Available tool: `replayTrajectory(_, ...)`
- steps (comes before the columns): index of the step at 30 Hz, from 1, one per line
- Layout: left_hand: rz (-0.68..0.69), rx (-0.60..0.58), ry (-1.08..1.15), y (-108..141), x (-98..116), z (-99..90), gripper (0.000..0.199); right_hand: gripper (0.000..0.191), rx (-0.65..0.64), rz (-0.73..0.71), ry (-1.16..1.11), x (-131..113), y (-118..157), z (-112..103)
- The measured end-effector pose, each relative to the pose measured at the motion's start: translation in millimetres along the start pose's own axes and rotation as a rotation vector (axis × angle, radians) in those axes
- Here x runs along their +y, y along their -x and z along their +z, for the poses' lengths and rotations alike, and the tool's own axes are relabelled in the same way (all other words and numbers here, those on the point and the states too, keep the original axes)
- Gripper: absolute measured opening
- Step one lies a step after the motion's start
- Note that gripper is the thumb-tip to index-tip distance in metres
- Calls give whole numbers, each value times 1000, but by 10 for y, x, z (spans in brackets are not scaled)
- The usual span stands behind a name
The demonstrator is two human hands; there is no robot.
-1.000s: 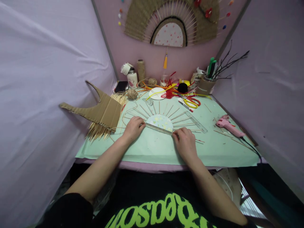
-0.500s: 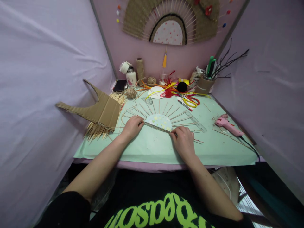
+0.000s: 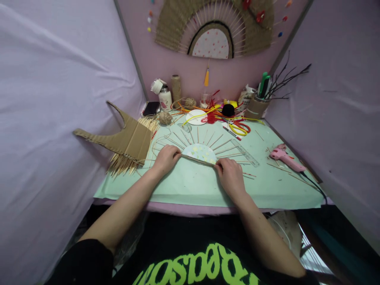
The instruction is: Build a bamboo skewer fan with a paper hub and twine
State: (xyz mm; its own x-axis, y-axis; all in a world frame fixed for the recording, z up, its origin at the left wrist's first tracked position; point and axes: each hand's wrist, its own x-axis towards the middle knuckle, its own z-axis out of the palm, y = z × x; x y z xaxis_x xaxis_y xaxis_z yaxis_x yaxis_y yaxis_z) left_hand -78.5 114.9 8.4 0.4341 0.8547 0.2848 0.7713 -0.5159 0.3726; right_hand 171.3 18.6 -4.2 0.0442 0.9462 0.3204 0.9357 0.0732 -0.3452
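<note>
A half-round fan piece (image 3: 199, 152), pale blue with yellow patches, lies on the table with thin sticks (image 3: 223, 147) spreading out from its curved edge. Along its straight side runs a layered brown edge, cardboard by its look. My left hand (image 3: 166, 158) pinches the left corner of the piece, fingers closed. At the right corner, my right hand (image 3: 230, 174) grips it in the same way, thumb at the near edge. A clear ruler (image 3: 246, 152) lies just beyond my right hand, over some sticks. Twine loops near my left hand.
At left, a cut cardboard piece (image 3: 134, 136) rests on a heap of bamboo sticks (image 3: 124, 167). A pink glue gun (image 3: 286, 157) with its cord lies at right. Farther back are scissors (image 3: 237, 128), a twine ball (image 3: 165, 118), pipe cleaners, a bottle (image 3: 165, 97) and a pen holder (image 3: 257, 107).
The whole view has shifted slightly. Both hands keep hold of the fan piece's corners, and its near edge seems tilted a little differently.
</note>
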Motion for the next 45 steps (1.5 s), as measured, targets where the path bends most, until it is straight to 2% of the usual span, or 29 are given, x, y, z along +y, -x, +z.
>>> replayTrajectory(3,-36,20,-31,19,80,-105,9,12,23,-45,-43,26,-34,-83)
replayTrajectory(5,-42,38,-28,-3,160,-233,9,11,47,-79,-66,38,-99,-222)
replayTrajectory(9,-21,76,27,-183,381,-677,8,9,56,-124,-144,43,-392,-729)
replayTrajectory(14,-7,39,118,-478,620,-1315,12,18,-94,-158,-255,24,-941,-1412)
replayTrajectory(18,-42,-1,112,-615,673,-1561,15,26,-237,-179,-328,-2,-1241,-1627)
replayTrajectory(26,-18,-29,65,-794,680,-1793,10,33,-311,-166,-422,-27,-1559,-1710)
replayTrajectory(29,-19,-63,73,-827,609,-1802,10,33,-330,-191,-441,-26,-1624,-1688)
replayTrajectory(36,-30,-97,157,-821,427,-1699,14,31,-324,-183,-460,-52,-1569,-1603)
replayTrajectory(41,-3,-115,186,-758,467,-1729,14,26,-284,-197,-429,-79,-1472,-1659)
replayTrajectory(45,-8,-95,162,-705,528,-1737,14,23,-251,-148,-441,-126,-1417,-1691)
